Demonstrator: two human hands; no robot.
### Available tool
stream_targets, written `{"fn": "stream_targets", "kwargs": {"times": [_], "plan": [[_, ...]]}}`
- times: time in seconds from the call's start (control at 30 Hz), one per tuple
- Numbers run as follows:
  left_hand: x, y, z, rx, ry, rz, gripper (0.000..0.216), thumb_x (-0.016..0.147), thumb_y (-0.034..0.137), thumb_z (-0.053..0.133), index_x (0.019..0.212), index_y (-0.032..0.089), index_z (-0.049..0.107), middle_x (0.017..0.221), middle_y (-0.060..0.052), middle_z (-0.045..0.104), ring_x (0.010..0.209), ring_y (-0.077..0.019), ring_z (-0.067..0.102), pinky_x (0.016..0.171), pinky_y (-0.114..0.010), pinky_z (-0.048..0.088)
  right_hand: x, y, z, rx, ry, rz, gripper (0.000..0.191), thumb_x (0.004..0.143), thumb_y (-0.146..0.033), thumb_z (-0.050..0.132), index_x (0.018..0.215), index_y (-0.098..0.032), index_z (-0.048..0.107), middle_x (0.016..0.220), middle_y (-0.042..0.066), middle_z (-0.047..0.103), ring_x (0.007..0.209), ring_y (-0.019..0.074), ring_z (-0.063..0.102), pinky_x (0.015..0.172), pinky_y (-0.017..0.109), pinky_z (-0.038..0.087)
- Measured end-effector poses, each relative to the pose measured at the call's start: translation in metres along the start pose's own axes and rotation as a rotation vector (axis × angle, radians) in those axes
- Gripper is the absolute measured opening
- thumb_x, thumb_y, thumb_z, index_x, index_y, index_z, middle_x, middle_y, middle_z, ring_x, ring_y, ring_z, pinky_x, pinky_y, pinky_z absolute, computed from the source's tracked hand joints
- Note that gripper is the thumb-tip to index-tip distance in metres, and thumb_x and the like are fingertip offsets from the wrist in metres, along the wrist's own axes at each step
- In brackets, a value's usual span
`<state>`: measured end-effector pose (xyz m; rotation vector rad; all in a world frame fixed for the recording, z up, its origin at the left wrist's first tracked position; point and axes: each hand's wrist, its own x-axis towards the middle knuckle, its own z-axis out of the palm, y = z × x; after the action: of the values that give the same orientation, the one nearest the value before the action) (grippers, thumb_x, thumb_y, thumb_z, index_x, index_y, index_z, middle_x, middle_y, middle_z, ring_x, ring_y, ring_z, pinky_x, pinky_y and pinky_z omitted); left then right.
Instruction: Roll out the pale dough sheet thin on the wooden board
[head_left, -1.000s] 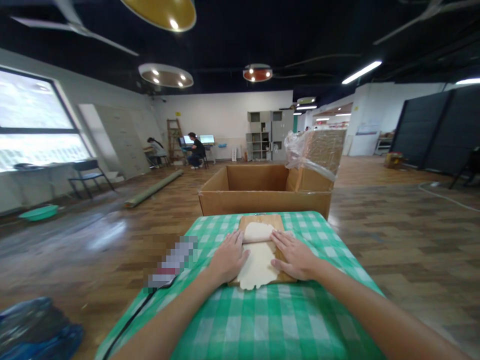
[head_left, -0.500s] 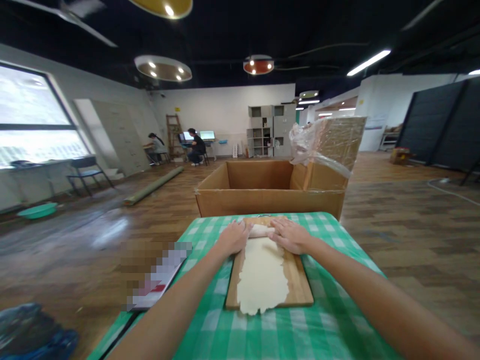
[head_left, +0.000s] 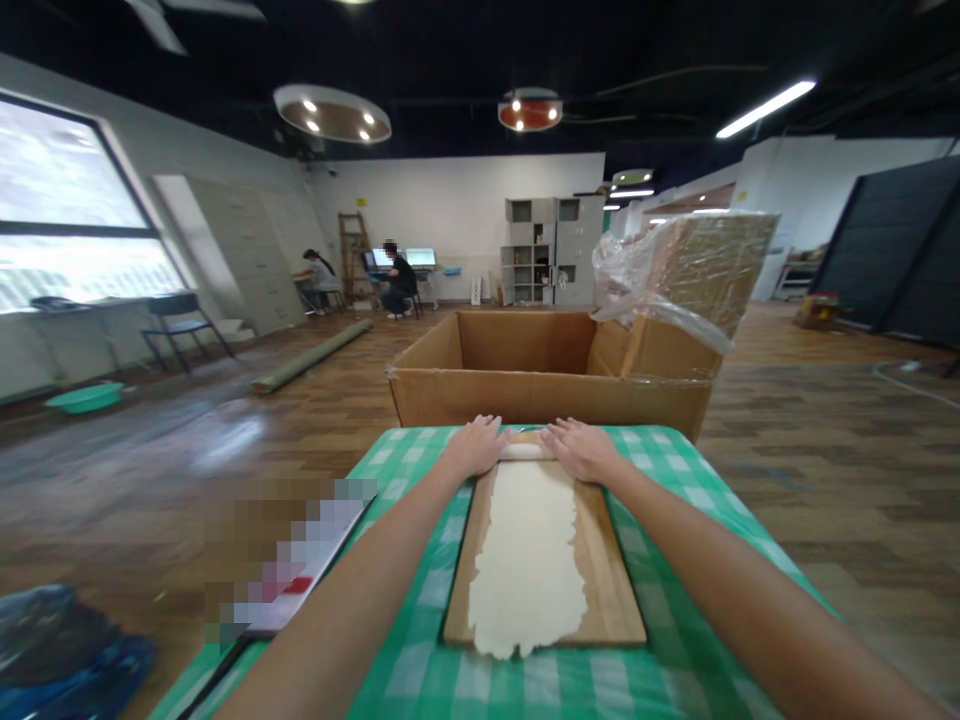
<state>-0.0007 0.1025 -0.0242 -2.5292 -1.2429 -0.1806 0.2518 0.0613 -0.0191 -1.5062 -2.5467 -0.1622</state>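
A pale sheet of dough (head_left: 527, 555) lies flat along a wooden board (head_left: 611, 595) on a green checked tablecloth (head_left: 675, 470). At the board's far end a light rolling pin (head_left: 526, 452) lies crosswise. My left hand (head_left: 476, 447) rests palm down on its left end, fingers stretched flat. On the pin's right end my right hand (head_left: 581, 450) lies the same way. Both arms reach straight forward on either side of the dough.
An open cardboard box (head_left: 547, 395) stands just past the table's far edge, with a plastic-wrapped box (head_left: 690, 270) at its right. A pixelated flat object (head_left: 292, 565) lies at the table's left edge. Blue bag (head_left: 60, 650) on the floor. Two people (head_left: 394, 280) sit far back.
Both hands pushed the rolling pin away from me, from mid-board to the far end. The dough that was wound on the pin now lies spread out flat and longer.
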Motion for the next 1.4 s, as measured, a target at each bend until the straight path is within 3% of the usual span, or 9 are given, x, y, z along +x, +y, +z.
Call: {"fn": "stream_targets", "kwargs": {"times": [0.13,0.37,0.53,0.7,0.83,0.97,1.1,1.2,1.4], "plan": [[-0.019,0.011,-0.001,-0.097,0.072,0.013,0.048,0.108,0.028,0.028,0.139,0.012,0.06,0.149,-0.02,0.057,0.139,-0.0315,0.052,0.117,-0.051,0.037,-0.026,-0.02,-0.008,0.044,0.04,0.124,0.073,0.108,-0.057,0.013,0.151,-0.011,0.05,0.152,0.019,0.054,0.141,0.0299,0.051,0.115,0.043,0.037],[-0.083,0.05,-0.041,-0.18,0.024,-0.106,0.055,0.109,0.045,0.022,0.139,0.015,0.057,0.14,-0.016,0.065,0.13,-0.0276,0.06,0.109,-0.043,0.045,-0.092,-0.065,-0.018,0.051,0.117,0.154,0.09,0.102,-0.069,0.021,0.152,0.002,0.044,0.159,0.027,0.042,0.151,0.0367,0.034,0.124,0.048,0.022],[-0.126,0.074,-0.069,-0.162,0.026,-0.058,0.065,0.106,0.053,0.031,0.15,0.009,0.049,0.156,-0.02,0.05,0.147,-0.0315,0.044,0.123,-0.048,0.029,-0.142,-0.087,-0.035,0.108,0.138,0.12,0.085,0.104,-0.066,0.022,0.154,0.0,0.042,0.157,0.024,0.046,0.146,0.0348,0.04,0.124,0.046,0.023],[-0.141,0.085,-0.085,-0.168,0.025,-0.064,0.07,0.104,0.057,0.034,0.151,0.006,0.047,0.157,-0.022,0.048,0.149,-0.0329,0.041,0.124,-0.05,0.028,-0.173,-0.103,-0.051,0.096,0.16,0.143,0.076,0.105,-0.062,0.024,0.149,-0.006,0.05,0.148,0.023,0.055,0.139,0.0354,0.048,0.119,0.047,0.032],[-0.131,0.081,-0.082,-0.188,0.041,-0.038,0.065,0.105,0.054,0.03,0.145,0.009,0.053,0.152,-0.02,0.054,0.146,-0.0304,0.046,0.123,-0.046,0.03,-0.174,-0.119,-0.041,0.039,0.178,0.185,0.079,0.103,-0.065,0.024,0.149,-0.006,0.051,0.146,0.024,0.056,0.136,0.0387,0.049,0.118,0.051,0.032],[-0.101,0.07,-0.065,-0.191,0.065,0.013,0.06,0.107,0.052,0.027,0.138,0.011,0.059,0.146,-0.018,0.06,0.141,-0.0286,0.051,0.122,-0.046,0.03,-0.151,-0.117,-0.023,0.027,0.2,0.294,0.087,0.101,-0.068,0.025,0.152,-0.002,0.045,0.15,0.029,0.052,0.144,0.0435,0.042,0.121,0.058,0.024],[-0.056,0.056,-0.041,-0.177,0.075,0.072,0.056,0.11,0.046,0.02,0.128,0.015,0.064,0.136,-0.015,0.067,0.129,-0.027,0.059,0.116,-0.045,0.038,-0.114,-0.085,-0.013,0.045,0.164,0.363,0.088,0.102,-0.068,0.022,0.151,0.002,0.046,0.156,0.03,0.044,0.151,0.0426,0.033,0.122,0.056,0.022],[-0.023,0.046,-0.022,-0.149,0.034,0.117,0.05,0.11,0.04,0.024,0.132,0.018,0.063,0.136,-0.016,0.065,0.128,-0.0288,0.059,0.11,-0.047,0.043,-0.084,-0.052,-0.011,0.07,0.093,0.378,0.084,0.104,-0.063,0.017,0.148,-0.001,0.051,0.154,0.029,0.047,0.15,0.0406,0.035,0.122,0.056,0.024],[0.024,0.033,0.002,-0.163,0.034,0.022,0.045,0.109,0.045,0.032,0.139,0.027,0.059,0.139,-0.015,0.06,0.135,-0.0345,0.052,0.105,-0.052,0.045,-0.033,0.005,-0.003,-0.001,-0.04,0.186,0.057,0.109,-0.045,0.024,0.151,-0.019,0.052,0.152,0.018,0.055,0.15,0.0358,0.037,0.121,0.061,0.022]]}}
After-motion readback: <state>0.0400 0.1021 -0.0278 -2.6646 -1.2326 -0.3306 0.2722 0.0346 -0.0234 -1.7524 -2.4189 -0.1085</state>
